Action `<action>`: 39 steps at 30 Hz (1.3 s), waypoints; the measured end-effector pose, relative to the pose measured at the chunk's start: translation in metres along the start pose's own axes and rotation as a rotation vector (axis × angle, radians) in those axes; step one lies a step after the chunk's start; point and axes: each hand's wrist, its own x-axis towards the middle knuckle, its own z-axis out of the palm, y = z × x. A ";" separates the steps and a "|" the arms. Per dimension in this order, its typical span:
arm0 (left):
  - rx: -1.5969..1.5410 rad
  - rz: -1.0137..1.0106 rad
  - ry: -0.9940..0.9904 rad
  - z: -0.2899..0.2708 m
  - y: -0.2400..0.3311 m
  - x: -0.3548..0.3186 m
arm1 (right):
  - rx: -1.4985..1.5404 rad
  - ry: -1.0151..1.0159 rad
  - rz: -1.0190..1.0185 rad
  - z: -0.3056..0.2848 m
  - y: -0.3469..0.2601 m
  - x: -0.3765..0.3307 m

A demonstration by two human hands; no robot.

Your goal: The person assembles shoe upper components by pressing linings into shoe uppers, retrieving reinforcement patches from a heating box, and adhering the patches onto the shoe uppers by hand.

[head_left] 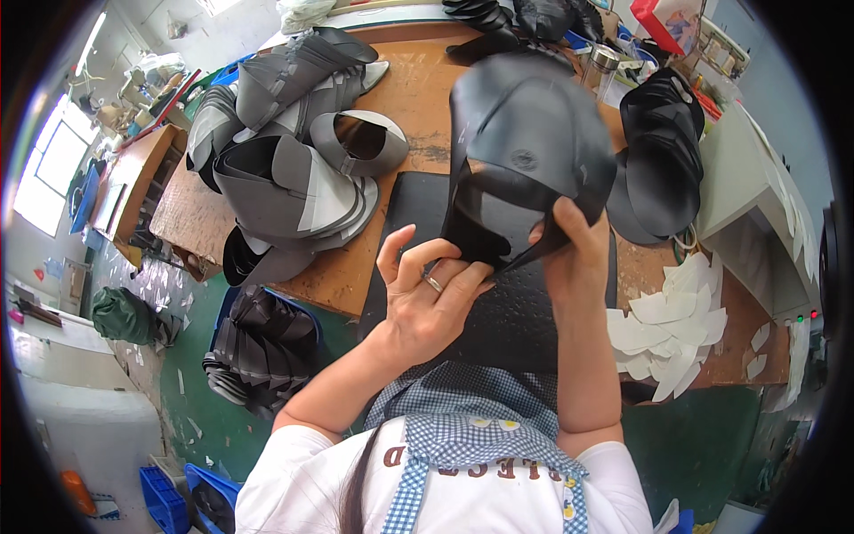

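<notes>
A black leather shoe upper is held up over the black mat on the table, its opening facing me. My right hand grips its right edge, thumb on the outer face. My left hand, with a ring on one finger, pinches the lower left edge of the same upper. The left index finger is lifted off it. Left of the mat lie stacked grey shoe uppers with white backing showing; one grey upper stands curled open beside them. More black uppers are nested in a pile at the right.
White cut pieces lie heaped on the right of the wooden table, beside a pale machine housing. A blue bin of dark uppers stands below left. A metal canister is at the back right. Scraps litter the green floor.
</notes>
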 end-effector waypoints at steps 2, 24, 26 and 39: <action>0.131 0.099 -0.027 -0.005 0.003 0.011 | 0.022 -0.059 0.028 -0.016 -0.002 0.011; -1.045 -1.094 -0.197 0.062 -0.022 -0.027 | -1.379 -0.154 -0.549 -0.040 0.014 -0.057; -1.228 -1.293 -0.199 0.071 -0.024 -0.024 | -1.340 -0.135 -0.545 -0.041 0.012 -0.060; -1.462 -1.389 -0.219 0.090 -0.039 0.011 | -0.884 -0.597 -0.235 -0.033 0.009 -0.071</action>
